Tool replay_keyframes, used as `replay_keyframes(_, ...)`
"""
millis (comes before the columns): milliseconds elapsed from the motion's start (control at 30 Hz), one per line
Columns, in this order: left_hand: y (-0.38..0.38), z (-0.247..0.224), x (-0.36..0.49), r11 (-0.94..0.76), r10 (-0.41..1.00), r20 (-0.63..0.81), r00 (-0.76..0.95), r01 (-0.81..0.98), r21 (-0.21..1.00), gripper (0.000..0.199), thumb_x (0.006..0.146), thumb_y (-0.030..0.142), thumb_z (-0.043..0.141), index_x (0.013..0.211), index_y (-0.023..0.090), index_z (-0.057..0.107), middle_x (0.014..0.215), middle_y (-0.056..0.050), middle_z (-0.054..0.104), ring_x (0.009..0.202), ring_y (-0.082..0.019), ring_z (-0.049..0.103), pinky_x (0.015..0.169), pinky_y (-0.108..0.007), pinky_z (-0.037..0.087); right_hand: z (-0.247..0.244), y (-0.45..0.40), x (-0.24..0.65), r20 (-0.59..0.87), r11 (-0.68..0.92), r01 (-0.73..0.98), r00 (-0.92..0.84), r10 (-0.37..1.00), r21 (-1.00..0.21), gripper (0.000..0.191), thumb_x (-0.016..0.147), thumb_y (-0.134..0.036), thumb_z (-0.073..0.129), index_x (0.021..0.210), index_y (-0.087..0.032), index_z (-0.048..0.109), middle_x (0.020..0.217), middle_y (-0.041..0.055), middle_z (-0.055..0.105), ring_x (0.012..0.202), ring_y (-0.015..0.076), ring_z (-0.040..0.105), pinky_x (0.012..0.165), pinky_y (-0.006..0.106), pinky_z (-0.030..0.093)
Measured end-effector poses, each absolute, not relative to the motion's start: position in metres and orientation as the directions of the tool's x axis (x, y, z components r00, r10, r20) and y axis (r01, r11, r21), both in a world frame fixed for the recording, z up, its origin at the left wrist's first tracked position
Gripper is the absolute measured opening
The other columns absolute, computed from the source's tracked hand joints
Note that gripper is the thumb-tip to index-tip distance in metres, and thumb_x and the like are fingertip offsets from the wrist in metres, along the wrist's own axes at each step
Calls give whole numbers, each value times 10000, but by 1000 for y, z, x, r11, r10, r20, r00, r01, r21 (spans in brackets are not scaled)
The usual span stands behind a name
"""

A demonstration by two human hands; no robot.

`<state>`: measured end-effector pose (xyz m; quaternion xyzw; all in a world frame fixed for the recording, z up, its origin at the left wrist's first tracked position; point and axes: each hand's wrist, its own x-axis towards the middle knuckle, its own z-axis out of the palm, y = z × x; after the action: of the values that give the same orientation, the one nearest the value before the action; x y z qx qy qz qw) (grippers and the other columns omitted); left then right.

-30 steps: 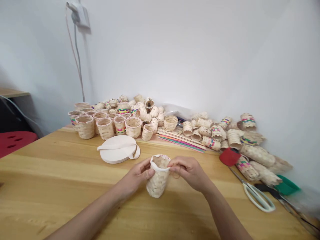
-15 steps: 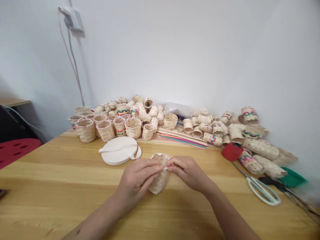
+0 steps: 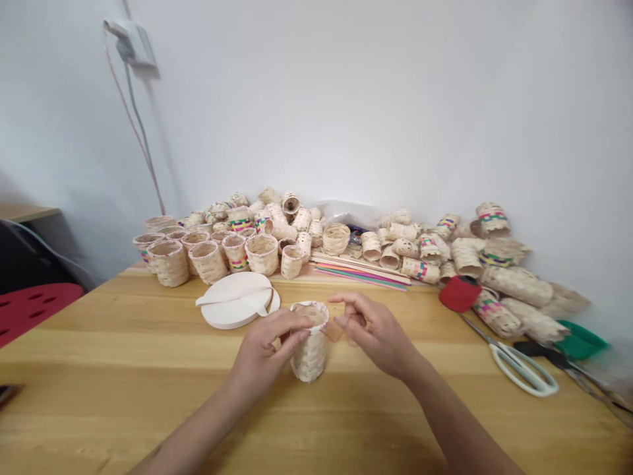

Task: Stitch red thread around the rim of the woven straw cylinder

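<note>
A small woven basket [image 3: 309, 356] of pale strips stands upright on the table, its rim bound in white with reddish marks. My left hand [image 3: 267, 346] pinches the near left side of this rim between thumb and fingers. To the right of the basket, my right hand [image 3: 373, 330] is clear of the rim, index finger and thumb apart, the other fingers curled. A faint brownish blur shows between this hand and the basket; I cannot make out what it is. Just behind my left hand lies a flat white roll of tape [image 3: 232, 310] with a loose end across its top.
Several rimmed baskets [image 3: 168, 264] stand at the back left, before a heap of woven pieces. Coloured strips [image 3: 363, 276] lie at the back middle. On the right are more woven tubes [image 3: 517, 284], a red item [image 3: 459, 293], white-handled scissors [image 3: 527, 373] and a green item [image 3: 581, 340].
My right hand has let go of the basket's rim and moved a little right, its fingers parting. The basket is more upright, with my left hand still at its rim.
</note>
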<state>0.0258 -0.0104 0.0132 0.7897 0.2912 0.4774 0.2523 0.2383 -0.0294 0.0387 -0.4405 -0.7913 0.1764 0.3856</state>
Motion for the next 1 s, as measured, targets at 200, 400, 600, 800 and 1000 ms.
replay_keyframes(200, -8, 11, 25, -686, 714, 592, 374, 202, 699, 135, 843, 198, 596, 869, 168, 725, 746, -44, 646, 660, -138, 568, 612, -227, 449, 40, -30, 240, 488, 563, 605, -306, 818, -563, 248, 964, -255, 376, 1155, -222, 531, 788, 8, 608, 708, 153, 579, 664, 254, 426)
replay_keyframes(400, -11, 18, 25, -647, 732, 525, 435, 203, 735, 120, 840, 193, 593, 801, 165, 703, 767, -36, 649, 706, -145, 574, 641, -226, 430, 35, -26, 240, 573, 613, 585, -285, 768, -531, 68, 916, -236, 542, 871, -207, 583, 757, -8, 679, 679, 141, 631, 628, 226, 446)
replay_keyframes(600, -13, 24, 24, -636, 715, 460, 527, 216, 741, 130, 857, 198, 572, 788, 168, 677, 778, -25, 633, 726, -143, 562, 657, -227, 412, 42, -28, 241, 673, 801, 500, -470, 571, -330, 176, 963, -185, 461, 930, -197, 634, 864, 44, 675, 804, 160, 599, 724, 264, 452)
replay_keyframes(800, -16, 27, 24, -671, 669, 474, 573, 189, 717, 127, 871, 162, 547, 786, 152, 640, 791, -21, 604, 767, -139, 557, 709, -227, 407, 44, -29, 241, 588, 795, 547, -564, 580, -260, 216, 951, -139, 438, 901, -205, 637, 832, 40, 584, 780, 170, 499, 668, 290, 382)
replay_keyframes(1000, -17, 29, 24, -695, 639, 480, 601, 184, 695, 152, 888, 170, 519, 800, 147, 641, 810, -32, 603, 793, -149, 558, 727, -236, 405, 46, -31, 242, 541, 786, 539, -582, 607, -303, 257, 956, -105, 401, 933, -201, 639, 827, 34, 563, 779, 163, 475, 669, 285, 361)
